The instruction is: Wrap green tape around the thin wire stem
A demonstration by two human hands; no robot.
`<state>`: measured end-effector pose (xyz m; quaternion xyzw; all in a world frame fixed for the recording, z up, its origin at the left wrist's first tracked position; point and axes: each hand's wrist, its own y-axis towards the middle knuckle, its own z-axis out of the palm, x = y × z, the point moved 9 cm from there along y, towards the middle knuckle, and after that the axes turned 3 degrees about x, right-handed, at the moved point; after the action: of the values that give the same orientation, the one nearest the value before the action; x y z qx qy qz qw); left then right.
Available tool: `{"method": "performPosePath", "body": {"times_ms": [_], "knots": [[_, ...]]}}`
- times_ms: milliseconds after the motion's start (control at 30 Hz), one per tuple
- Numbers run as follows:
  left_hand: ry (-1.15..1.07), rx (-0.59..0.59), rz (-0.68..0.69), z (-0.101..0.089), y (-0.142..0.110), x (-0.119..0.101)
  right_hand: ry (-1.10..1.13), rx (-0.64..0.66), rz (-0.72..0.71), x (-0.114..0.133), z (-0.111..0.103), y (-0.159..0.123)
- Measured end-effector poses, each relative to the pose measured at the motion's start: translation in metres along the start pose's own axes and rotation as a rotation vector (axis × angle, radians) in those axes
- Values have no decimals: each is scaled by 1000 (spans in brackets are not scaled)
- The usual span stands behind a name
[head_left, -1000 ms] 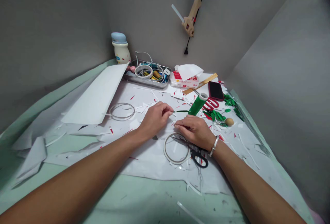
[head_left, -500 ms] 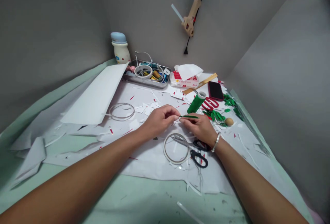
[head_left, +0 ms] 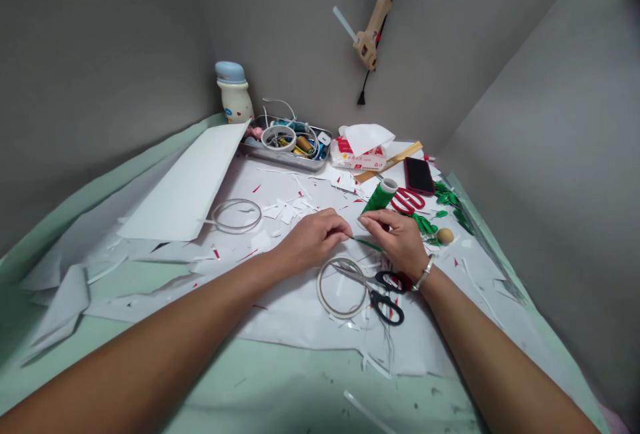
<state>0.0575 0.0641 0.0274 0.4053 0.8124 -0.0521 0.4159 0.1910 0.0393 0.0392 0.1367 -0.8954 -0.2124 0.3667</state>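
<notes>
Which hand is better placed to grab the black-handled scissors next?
Likely right: the right hand is nearer the handles of the scissors, and the left hand pinches the green strip.

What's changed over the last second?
Left hand moved right and nearer the body, green strip pinched throughout, now slanting toward the body. Right hand moved right and farther out; its hold is unclear. Spool shifted slightly left. Scissors, ring and phone stayed put.

left fingers (head_left: 349, 234) pinching thin green strip (head_left: 369, 244)
</notes>
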Motion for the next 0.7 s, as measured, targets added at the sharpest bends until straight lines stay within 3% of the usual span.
{"method": "performPosePath", "body": {"times_ms": [100,200,300,400,567,700], "knots": [[-153,-58,-93,-7,1,8,1,91,1,-3,13,-2],[-192,-154,-181,-16,0,20,-64,226,-128,17,32,-8],[-33,-230,-170,-23,-2,22,-140,276,-248,39,39,-13],[166,-196,-101,-18,-2,17,-205,203,-291,47,29,-10],[186,-19,9,2,-2,4,-104,39,-168,26,4,-2],[-30,-5,-28,-1,1,1,25,32,0,-1,3,0]]}}
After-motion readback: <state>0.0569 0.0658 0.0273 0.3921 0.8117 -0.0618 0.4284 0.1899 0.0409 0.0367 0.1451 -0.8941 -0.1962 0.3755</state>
